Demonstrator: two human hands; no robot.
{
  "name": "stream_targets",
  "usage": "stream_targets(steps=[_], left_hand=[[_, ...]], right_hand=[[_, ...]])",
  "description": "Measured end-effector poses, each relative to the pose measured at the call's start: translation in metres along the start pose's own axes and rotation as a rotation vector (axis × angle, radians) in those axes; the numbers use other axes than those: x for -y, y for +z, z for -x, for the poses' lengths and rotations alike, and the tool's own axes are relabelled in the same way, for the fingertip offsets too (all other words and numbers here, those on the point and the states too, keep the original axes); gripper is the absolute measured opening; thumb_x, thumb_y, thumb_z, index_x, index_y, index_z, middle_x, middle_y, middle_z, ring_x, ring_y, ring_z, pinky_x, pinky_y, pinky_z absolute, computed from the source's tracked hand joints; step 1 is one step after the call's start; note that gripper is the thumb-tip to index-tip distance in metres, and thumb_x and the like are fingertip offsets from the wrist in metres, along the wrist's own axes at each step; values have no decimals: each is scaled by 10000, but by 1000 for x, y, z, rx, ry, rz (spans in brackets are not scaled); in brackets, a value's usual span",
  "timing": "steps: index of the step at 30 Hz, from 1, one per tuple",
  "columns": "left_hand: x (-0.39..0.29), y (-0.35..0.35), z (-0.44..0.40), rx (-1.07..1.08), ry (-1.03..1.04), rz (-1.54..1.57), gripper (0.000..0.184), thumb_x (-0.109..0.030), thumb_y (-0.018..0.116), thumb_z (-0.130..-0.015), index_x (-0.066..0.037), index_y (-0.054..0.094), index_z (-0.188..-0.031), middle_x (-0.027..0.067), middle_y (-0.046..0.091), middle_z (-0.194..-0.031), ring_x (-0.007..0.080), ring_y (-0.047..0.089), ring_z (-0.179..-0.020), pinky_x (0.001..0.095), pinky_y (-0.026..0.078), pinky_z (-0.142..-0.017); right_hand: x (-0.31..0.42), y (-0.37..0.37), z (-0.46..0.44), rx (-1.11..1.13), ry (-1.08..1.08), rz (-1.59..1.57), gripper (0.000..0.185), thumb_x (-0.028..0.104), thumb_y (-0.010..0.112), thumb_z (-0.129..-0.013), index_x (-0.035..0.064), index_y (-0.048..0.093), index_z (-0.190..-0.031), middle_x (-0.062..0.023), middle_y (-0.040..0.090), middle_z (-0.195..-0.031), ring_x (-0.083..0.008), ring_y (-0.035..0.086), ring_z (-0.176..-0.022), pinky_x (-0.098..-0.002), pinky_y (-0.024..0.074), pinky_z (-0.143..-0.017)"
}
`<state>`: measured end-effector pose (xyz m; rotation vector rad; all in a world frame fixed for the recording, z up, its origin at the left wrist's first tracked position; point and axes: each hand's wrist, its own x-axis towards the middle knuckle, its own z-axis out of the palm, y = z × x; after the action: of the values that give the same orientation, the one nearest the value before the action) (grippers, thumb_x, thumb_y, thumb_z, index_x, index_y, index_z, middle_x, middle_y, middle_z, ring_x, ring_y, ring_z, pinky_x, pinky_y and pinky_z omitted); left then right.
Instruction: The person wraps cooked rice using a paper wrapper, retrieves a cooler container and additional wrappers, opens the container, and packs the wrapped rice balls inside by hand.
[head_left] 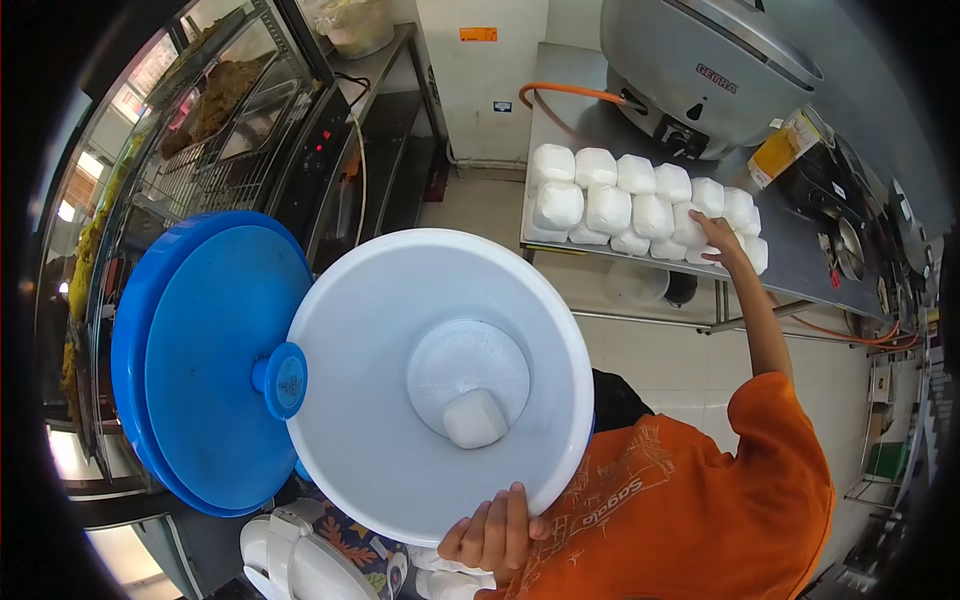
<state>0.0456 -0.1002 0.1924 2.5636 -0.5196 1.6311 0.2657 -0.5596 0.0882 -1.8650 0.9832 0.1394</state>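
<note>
My left hand (495,535) curls its fingers over the near rim of a large white-lined bucket (350,400). Inside, one rounded white packet (475,418) rests at the bottom, partly on a round perforated plate (440,365). My right hand (718,240) reaches out to the steel table, its thumb and fingers around a white packet (687,227) in a stacked group. The other white packets (608,210) stand in rows, several to a row, on a white tray (533,232). A blue lid (215,370) with a round knob leans beside the bucket.
Behind the packets stands a big grey cooker (700,70) with an orange hose (570,90). A yellow and white carton (785,148) is to its right. A glass display cabinet (230,110) lines the left side, and a white appliance (300,560) sits at the bottom.
</note>
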Motion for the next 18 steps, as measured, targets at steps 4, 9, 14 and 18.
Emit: stream_targets(steps=[4, 9, 14, 18], left_hand=[[7, 1, -2, -21, 53, 79, 362, -257, 348, -809, -130, 656, -670, -62, 512, -488, 73, 462, -495, 284, 346, -697], [6, 0, -5, -6, 37, 57, 382, -293, 333, -821, -150, 652, -668, -77, 524, -523, 58, 465, -541, 267, 338, -742], [7, -1, 1, 11, 58, 15, 436, -376, 278, -866, -226, 642, -680, -90, 464, -523, 56, 410, -555, 257, 334, -764], [2, 6, 5, -60, 1, -25, 455, -418, 250, -878, -255, 638, -707, -89, 449, -542, 63, 392, -563, 260, 336, -781]], right_hand=[[2, 3, 1, -7, -10, -32, 769, 487, 737, -594, -2, 493, -1135, -143, 506, -1118, -257, 493, -1001, -403, 441, -772], [-10, 7, -6, 27, -23, -242, 600, 357, 781, -562, 40, 573, -1027, -67, 591, -891, -200, 567, -801, -342, 460, -708], [-28, -1, -13, 116, -120, -344, 586, 261, 763, -625, 27, 535, -1111, -80, 591, -995, -232, 577, -925, -360, 475, -792], [34, -5, 41, 397, -146, -778, 453, 145, 656, -762, 57, 481, -1170, -60, 559, -1110, -213, 548, -1005, -362, 435, -907]])
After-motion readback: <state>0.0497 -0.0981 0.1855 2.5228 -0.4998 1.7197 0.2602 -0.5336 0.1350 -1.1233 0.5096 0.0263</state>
